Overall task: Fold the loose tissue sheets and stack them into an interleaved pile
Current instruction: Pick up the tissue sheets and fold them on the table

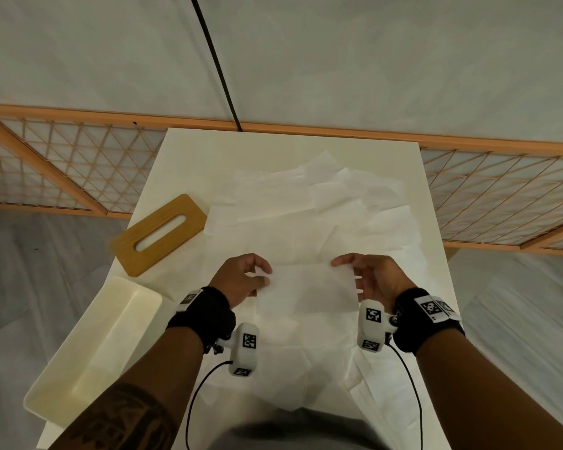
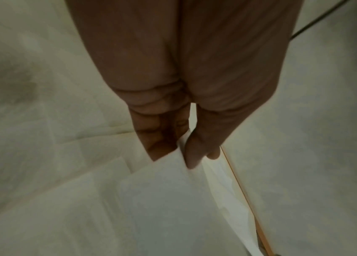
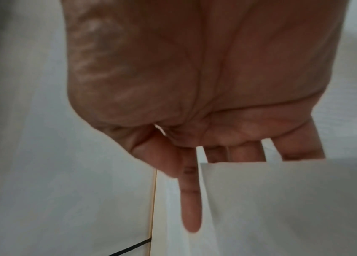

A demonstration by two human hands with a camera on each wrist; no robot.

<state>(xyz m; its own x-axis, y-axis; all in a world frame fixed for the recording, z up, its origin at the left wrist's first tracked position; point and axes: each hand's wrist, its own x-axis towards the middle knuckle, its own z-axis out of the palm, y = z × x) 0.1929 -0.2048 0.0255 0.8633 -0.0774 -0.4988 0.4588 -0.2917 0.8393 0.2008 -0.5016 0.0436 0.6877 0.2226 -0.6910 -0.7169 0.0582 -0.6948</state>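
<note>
**One sheet held up over the scattered tissues**

The white table [image 1: 182, 151] fills the middle of the head view, covered from centre to upper right with loose tissue sheets [image 1: 306, 203]. At lower left sits a cream tray [image 1: 88, 345]; above it, centre left, a wooden slotted lid [image 1: 163, 233].

Just below centre a single tissue sheet [image 1: 306, 287] is stretched between both hands. The left hand [image 1: 241, 280] pinches its left edge between thumb and curled fingers. The right hand [image 1: 371, 280] is mostly spread, index finger straight, the sheet's right edge lying across its fingers; whether the thumb clamps it I cannot tell.

Risk: the thin sheet could tear if pulled taut, or slip from the looser right hand, leaving a crooked fold.
</note>
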